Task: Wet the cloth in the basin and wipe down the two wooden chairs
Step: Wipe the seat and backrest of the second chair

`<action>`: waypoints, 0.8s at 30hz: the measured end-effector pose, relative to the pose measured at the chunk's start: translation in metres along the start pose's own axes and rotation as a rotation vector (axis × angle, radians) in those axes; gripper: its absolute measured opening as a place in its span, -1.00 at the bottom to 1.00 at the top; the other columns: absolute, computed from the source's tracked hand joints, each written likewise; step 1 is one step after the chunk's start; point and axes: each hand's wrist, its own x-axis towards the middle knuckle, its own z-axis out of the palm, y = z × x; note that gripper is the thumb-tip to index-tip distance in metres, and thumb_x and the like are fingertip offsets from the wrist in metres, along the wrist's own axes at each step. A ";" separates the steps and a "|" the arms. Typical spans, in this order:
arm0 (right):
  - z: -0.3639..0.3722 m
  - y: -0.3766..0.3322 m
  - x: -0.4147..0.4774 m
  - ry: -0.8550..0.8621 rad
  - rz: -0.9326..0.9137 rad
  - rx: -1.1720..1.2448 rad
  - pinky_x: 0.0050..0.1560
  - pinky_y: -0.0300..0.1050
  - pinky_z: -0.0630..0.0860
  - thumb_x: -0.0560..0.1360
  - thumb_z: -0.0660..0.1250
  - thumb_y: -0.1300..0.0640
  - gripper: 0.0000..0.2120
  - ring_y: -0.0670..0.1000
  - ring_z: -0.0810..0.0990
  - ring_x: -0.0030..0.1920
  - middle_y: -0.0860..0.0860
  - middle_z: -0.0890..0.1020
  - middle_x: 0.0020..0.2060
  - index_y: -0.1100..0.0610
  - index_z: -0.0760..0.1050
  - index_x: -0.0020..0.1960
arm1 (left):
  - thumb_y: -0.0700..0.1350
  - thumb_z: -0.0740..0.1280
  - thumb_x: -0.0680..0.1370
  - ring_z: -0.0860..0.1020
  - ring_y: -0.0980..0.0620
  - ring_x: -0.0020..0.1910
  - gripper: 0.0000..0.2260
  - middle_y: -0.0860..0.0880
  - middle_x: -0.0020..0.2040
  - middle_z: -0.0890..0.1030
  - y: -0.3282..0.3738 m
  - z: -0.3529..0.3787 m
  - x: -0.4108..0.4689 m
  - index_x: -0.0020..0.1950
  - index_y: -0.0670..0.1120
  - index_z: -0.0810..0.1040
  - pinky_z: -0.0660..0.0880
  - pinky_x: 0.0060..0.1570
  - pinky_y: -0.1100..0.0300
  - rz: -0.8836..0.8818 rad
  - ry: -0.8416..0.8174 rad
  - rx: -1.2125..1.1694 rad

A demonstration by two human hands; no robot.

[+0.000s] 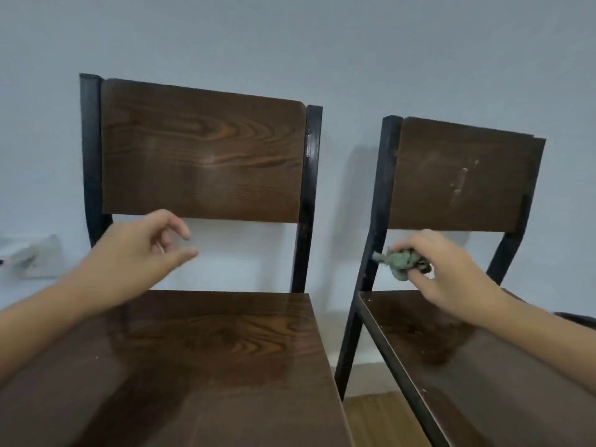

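Observation:
Two dark wooden chairs with black metal frames stand side by side against a pale wall. The left chair (200, 150) has a glossy seat that looks damp. The right chair (461, 175) shows pale smudges on its backrest. My right hand (451, 272) holds a crumpled green cloth (401, 261) in the gap under the right chair's backrest, close to its left black post. My left hand (145, 253) hovers empty above the back of the left chair's seat, fingers apart and loosely curled. No basin is in view.
A white object (35, 256) lies low at the far left by the wall. Wooden floor (380, 417) shows in the narrow gap between the chairs. A dark curved edge (577, 317) appears at the right border.

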 end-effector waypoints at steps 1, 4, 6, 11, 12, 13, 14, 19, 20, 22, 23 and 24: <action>-0.004 0.016 -0.011 0.028 0.114 0.023 -0.02 -0.14 0.47 0.45 0.48 0.35 -0.64 0.00 0.56 0.02 -0.04 0.61 -0.01 0.03 0.58 0.17 | 0.05 0.48 0.51 0.61 0.07 -0.25 -0.88 0.09 -0.20 0.65 0.020 0.017 -0.007 -0.01 0.12 0.59 0.53 -0.21 0.16 0.047 -0.129 -0.054; -0.016 0.056 -0.037 0.100 0.405 0.026 -0.02 -0.12 0.39 0.47 0.45 0.33 -0.77 0.05 0.55 -0.05 0.02 0.63 -0.09 0.10 0.66 0.06 | 0.04 0.49 0.52 0.63 0.05 -0.18 -0.87 0.03 -0.13 0.67 0.068 0.071 -0.016 0.04 0.12 0.64 0.56 -0.12 0.20 0.139 -0.337 -0.149; -0.029 0.083 -0.054 0.118 0.568 0.031 0.00 -0.16 0.38 0.48 0.44 0.31 -0.84 0.02 0.53 -0.11 0.06 0.65 -0.10 0.11 0.67 0.00 | 0.02 0.50 0.52 0.65 0.07 -0.20 -0.87 0.02 -0.10 0.68 0.094 0.104 -0.017 0.05 0.13 0.64 0.59 -0.08 0.19 0.163 -0.388 -0.186; -0.059 0.165 -0.106 0.056 0.937 0.086 -0.07 -0.17 0.59 0.41 0.46 0.40 -0.82 0.11 0.67 -0.10 0.15 0.76 -0.12 0.14 0.71 -0.18 | 0.05 0.48 0.53 0.66 0.09 -0.08 -0.80 0.11 0.00 0.65 0.138 0.160 -0.023 0.13 0.15 0.59 0.58 -0.05 0.24 0.197 -0.462 -0.126; -0.062 0.174 -0.114 0.069 0.977 0.098 -0.06 -0.21 0.59 0.42 0.46 0.42 -0.84 0.10 0.66 -0.12 0.16 0.75 -0.12 0.19 0.72 -0.14 | 0.05 0.48 0.53 0.66 0.10 -0.05 -0.79 0.13 0.02 0.64 0.143 0.166 -0.025 0.15 0.15 0.58 0.55 -0.06 0.27 0.195 -0.464 -0.112; -0.062 0.183 -0.120 0.091 1.002 0.121 -0.09 -0.26 0.59 0.43 0.45 0.43 -0.85 0.08 0.65 -0.15 0.17 0.75 -0.13 0.24 0.72 -0.10 | 0.05 0.48 0.53 0.65 0.13 -0.03 -0.77 0.14 0.04 0.63 0.148 0.172 -0.027 0.16 0.16 0.57 0.54 -0.05 0.30 0.196 -0.468 -0.100; -0.059 0.190 -0.125 0.098 1.018 0.130 -0.12 -0.27 0.59 0.44 0.45 0.43 -0.87 0.07 0.64 -0.17 0.17 0.73 -0.13 0.26 0.72 -0.08 | 0.04 0.48 0.53 0.65 0.16 -0.01 -0.75 0.16 0.06 0.62 0.151 0.177 -0.029 0.18 0.16 0.56 0.54 -0.04 0.30 0.197 -0.472 -0.088; -0.026 0.204 -0.118 0.091 1.016 0.194 0.08 0.04 0.68 0.44 0.43 0.44 -0.79 0.13 0.71 -0.12 0.15 0.72 -0.18 0.16 0.69 -0.22 | 0.05 0.49 0.52 0.65 0.24 -0.01 -0.74 0.20 0.08 0.62 0.155 0.188 -0.036 0.18 0.21 0.55 0.57 -0.03 0.31 0.178 -0.479 -0.074; -0.020 0.204 -0.114 0.105 1.005 0.207 0.10 0.08 0.68 0.44 0.43 0.43 -0.78 0.16 0.72 -0.09 0.17 0.74 -0.16 0.15 0.69 -0.23 | 0.07 0.49 0.52 0.65 0.27 0.00 -0.74 0.20 0.07 0.62 0.153 0.189 -0.036 0.17 0.23 0.55 0.58 -0.01 0.31 0.174 -0.488 -0.067; -0.005 0.199 -0.098 0.091 0.954 0.230 0.17 0.08 0.65 0.46 0.41 0.42 -0.79 0.16 0.71 -0.03 0.16 0.75 -0.12 0.17 0.71 -0.22 | 0.08 0.50 0.51 0.61 0.38 0.02 -0.74 0.21 0.07 0.63 0.150 0.190 -0.035 0.15 0.25 0.54 0.58 0.01 0.31 0.167 -0.497 -0.058; 0.004 0.194 -0.088 0.072 0.926 0.241 0.20 0.08 0.64 0.47 0.39 0.41 -0.78 0.16 0.71 -0.01 0.14 0.75 -0.11 0.18 0.72 -0.22 | 0.09 0.50 0.50 0.59 0.41 0.03 -0.73 0.21 0.07 0.62 0.148 0.191 -0.034 0.14 0.26 0.53 0.58 0.01 0.30 0.165 -0.498 -0.051; 0.012 0.189 -0.078 0.058 0.902 0.258 0.20 0.08 0.64 0.48 0.37 0.41 -0.75 0.16 0.71 0.00 0.13 0.75 -0.12 0.17 0.72 -0.23 | 0.09 0.51 0.50 0.58 0.43 0.03 -0.73 0.21 0.07 0.62 0.147 0.192 -0.033 0.14 0.26 0.52 0.59 0.00 0.30 0.166 -0.496 -0.044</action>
